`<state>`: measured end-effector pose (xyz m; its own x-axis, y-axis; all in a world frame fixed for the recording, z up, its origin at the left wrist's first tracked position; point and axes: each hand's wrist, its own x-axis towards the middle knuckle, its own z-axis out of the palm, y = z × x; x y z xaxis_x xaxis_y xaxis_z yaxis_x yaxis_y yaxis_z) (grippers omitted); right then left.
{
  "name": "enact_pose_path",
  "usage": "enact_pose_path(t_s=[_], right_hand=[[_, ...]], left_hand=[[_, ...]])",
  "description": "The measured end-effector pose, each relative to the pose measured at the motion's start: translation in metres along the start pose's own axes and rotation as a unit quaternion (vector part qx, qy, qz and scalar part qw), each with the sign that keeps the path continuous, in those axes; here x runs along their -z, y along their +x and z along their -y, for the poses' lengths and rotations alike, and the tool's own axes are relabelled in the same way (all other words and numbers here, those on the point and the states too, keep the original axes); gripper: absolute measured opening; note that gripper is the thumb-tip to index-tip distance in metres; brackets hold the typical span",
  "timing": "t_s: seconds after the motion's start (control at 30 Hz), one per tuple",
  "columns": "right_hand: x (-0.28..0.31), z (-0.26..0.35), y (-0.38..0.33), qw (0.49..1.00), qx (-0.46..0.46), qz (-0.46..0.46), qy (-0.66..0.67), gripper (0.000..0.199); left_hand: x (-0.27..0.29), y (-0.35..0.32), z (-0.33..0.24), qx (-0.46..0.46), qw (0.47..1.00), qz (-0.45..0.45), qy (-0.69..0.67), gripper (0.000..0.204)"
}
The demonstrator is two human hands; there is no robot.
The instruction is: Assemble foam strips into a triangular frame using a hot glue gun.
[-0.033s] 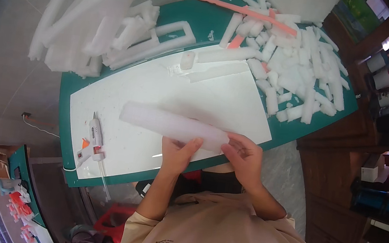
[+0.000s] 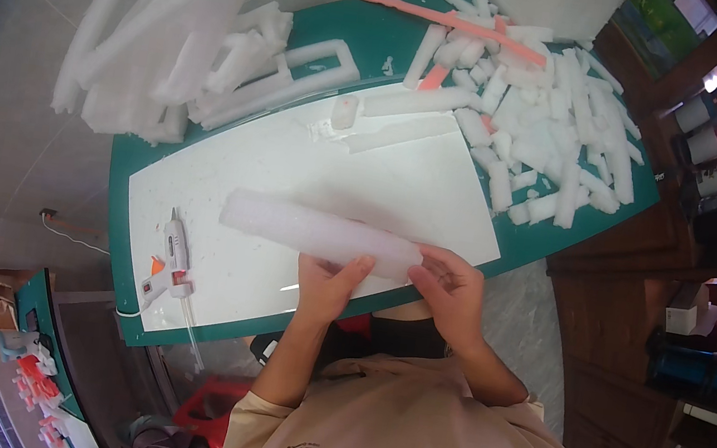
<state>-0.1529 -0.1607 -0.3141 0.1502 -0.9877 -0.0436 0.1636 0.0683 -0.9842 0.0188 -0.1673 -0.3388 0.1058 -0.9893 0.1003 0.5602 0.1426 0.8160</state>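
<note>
Between my hands is a long, whitish foam strip [image 2: 312,228], held above the white board [image 2: 203,156] near its front edge. My left hand [image 2: 332,284] grips it from below near the middle, thumb on the near side. My right hand [image 2: 451,294] pinches its right end with thumb and fingers. The strip's left end juts out free over the board. To the left, a white glue gun [image 2: 178,244] with an orange trigger lies on the board, a clear glue stick poking out of its back.
Cut foam pieces [image 2: 538,121] heap up at the back right, with a long pink strip [image 2: 442,19] across them. Foam frames [image 2: 164,41] stack at the back left. Two loose strips and a small foam block [image 2: 345,112] lie on the board's far side. A green mat [image 2: 123,218] lies underneath.
The foam strip has rolled slightly in my grip. Both hands stay in practically the same place.
</note>
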Motion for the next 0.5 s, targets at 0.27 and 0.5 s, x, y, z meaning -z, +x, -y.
enact_pose_path(t_s=[0.27, 0.5], right_hand=[[-0.041, -0.038, -0.025, 0.993, -0.064, 0.078, 0.065, 0.032], [-0.032, -0.022, -0.015, 0.993, -0.034, 0.086, 0.072, 0.032]], left_hand=[[0.058, -0.064, -0.016, 0.004, 0.993, -0.076, 0.088, 0.041], [0.042, -0.056, -0.025, 0.045, 0.994, -0.059, 0.079, 0.037]])
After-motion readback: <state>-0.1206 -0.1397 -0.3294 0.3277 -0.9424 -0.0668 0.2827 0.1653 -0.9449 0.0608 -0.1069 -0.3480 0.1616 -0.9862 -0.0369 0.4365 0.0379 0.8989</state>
